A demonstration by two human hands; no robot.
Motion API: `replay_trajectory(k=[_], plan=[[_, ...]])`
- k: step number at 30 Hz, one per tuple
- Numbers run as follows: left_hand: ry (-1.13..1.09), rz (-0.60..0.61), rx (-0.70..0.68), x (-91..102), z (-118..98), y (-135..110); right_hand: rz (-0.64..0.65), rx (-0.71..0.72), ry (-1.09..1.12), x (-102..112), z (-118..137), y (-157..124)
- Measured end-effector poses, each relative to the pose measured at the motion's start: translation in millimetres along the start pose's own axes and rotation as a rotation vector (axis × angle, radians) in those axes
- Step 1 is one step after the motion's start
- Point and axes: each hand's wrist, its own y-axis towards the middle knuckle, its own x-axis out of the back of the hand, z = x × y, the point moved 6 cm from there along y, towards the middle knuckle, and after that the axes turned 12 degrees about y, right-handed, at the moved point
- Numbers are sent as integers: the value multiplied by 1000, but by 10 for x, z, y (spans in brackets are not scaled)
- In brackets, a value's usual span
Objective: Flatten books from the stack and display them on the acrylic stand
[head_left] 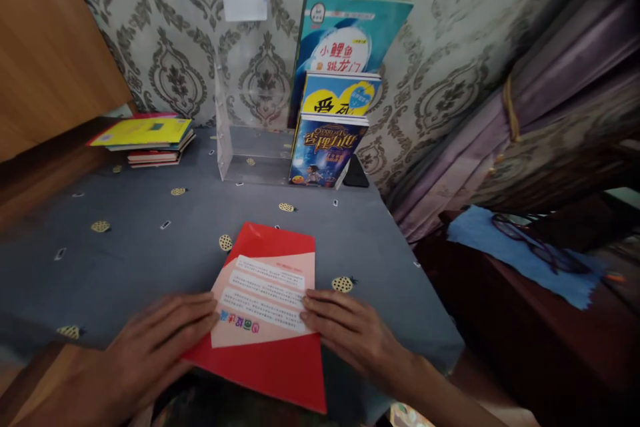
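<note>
A thin red book (280, 370) with a pale printed panel is in front of me, its print upside down from where I look. Its near end reaches past the table's front edge. My left hand (155, 340) grips the left edge, fingers lying over the cover. On the opposite edge, my right hand (350, 330) holds the book the same way. Both thumbs are hidden. Beyond it stands a clear acrylic book rack (225, 127), with several books upright in its right side, the front one a dark blue book (325, 153).
A stack of books (150, 133) with a yellow one on top lies at the back left. A black phone (356, 172) rests behind the rack's right side. At right, glasses (540, 243) lie on a blue cloth (480, 233). The grey tablecloth (165, 260) has a pineapple print.
</note>
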Motion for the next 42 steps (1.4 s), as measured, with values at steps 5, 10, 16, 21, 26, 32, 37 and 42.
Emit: replay_trajectory(k=[5, 10, 16, 21, 26, 32, 37, 42], plan=[[-502, -190, 382, 95, 547, 504, -246, -67, 126, 374, -208, 434], [-976, -604, 744, -335, 1044, 1211, -621, -326, 322, 502, -852, 957], [-1060, -725, 822, -671, 1413, 1790, -805, -337, 425, 558, -1425, 1461], [-948, -747, 845, -737, 1656, 1846, -832, -349, 317, 467, -1527, 1611], [-867, -687, 876, -1062, 1651, 1644, -852, -371, 289, 206, -1619, 1538], [-876, -610, 823, -1296, 1585, 1556, -769, -456, 318, -104, -1830, 1335], [-877, -607, 850, -1336, 1621, 1570, -773, -439, 320, -128, -1876, 1299], [-862, -602, 893, -1370, 1637, 1562, -766, -463, 336, -154, -1916, 1283]])
